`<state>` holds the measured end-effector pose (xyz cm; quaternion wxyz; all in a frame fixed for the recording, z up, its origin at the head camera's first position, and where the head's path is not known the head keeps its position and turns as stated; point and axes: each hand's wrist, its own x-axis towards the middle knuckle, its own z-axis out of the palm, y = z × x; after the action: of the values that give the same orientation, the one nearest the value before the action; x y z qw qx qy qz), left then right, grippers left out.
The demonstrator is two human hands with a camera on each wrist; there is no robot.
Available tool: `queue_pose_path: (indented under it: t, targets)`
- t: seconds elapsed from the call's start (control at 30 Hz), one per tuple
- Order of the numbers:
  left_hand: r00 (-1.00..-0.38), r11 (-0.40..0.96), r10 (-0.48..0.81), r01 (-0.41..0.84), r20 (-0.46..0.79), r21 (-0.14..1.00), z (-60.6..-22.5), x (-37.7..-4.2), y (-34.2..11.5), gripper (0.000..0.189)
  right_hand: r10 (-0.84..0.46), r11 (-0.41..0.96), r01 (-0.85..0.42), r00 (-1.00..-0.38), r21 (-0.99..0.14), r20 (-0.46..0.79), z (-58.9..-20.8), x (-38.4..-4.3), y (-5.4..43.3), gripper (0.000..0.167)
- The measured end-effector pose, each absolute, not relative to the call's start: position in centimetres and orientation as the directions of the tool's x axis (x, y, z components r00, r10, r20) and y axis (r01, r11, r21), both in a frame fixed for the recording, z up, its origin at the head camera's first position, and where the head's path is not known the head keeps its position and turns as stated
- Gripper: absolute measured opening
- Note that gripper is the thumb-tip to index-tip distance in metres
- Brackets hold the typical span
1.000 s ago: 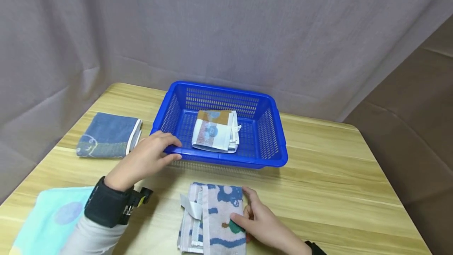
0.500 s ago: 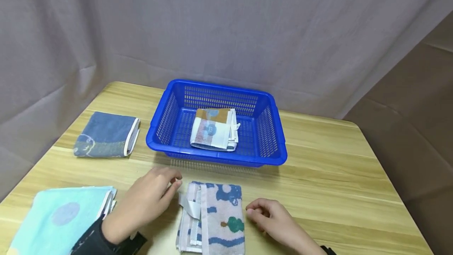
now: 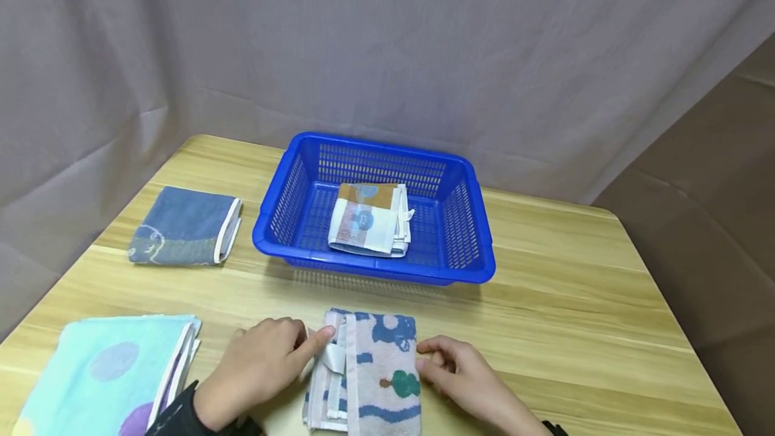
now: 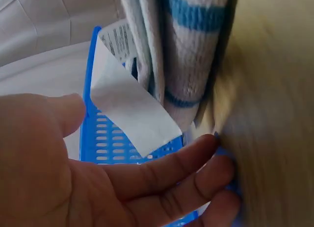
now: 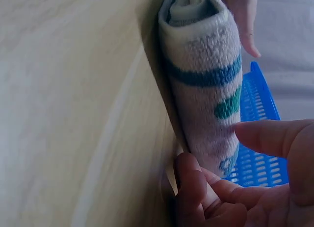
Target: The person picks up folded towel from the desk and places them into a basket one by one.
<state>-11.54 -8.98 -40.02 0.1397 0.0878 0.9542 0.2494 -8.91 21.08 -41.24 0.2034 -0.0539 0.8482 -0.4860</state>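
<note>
Your left hand [image 3: 263, 360] is no longer gripping the blue basket [image 3: 375, 264]; half-spread and holding nothing, it is now reaching its thumb over the left edge of the patterned towel [image 3: 384, 358], which is lying folded on the table [image 3: 569, 308] before the basket. Your right hand [image 3: 465, 372], loosely bent, is hovering empty at the towel's right edge, having loosened its earlier hold.

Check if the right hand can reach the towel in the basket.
Probably yes: the basket is open on top, so the right hand need only rise over its near rim to the towel inside.
</note>
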Motion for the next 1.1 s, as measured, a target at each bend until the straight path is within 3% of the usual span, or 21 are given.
queue_pose_path:
  t: [0.27,0.57,0.8,1.1]
  targets:
    - [-0.911,0.745,0.340,0.109,-0.234,0.658,-40.3,-11.2,-8.3,0.058,-0.292,0.516,0.118,-0.907,-0.848,-0.304,-41.1,-8.9,20.5,0.043]
    - [-0.901,0.765,0.326,0.073,-0.287,0.640,-40.5,-11.1,-7.5,0.054,-0.296,0.437,0.164,-0.902,-0.885,-0.313,-41.3,-8.9,20.0,0.038]
    - [-0.891,0.705,0.385,0.116,-0.241,0.700,-41.0,-11.6,-7.5,0.050,-0.274,0.368,0.170,-0.920,-0.914,-0.281,-41.4,-8.8,19.5,0.038]
    - [-0.832,0.510,0.520,0.120,-0.194,0.852,-41.9,-12.0,-8.2,0.034,-0.338,0.148,0.317,-0.874,-0.937,-0.350,-41.7,-8.6,19.4,0.045]
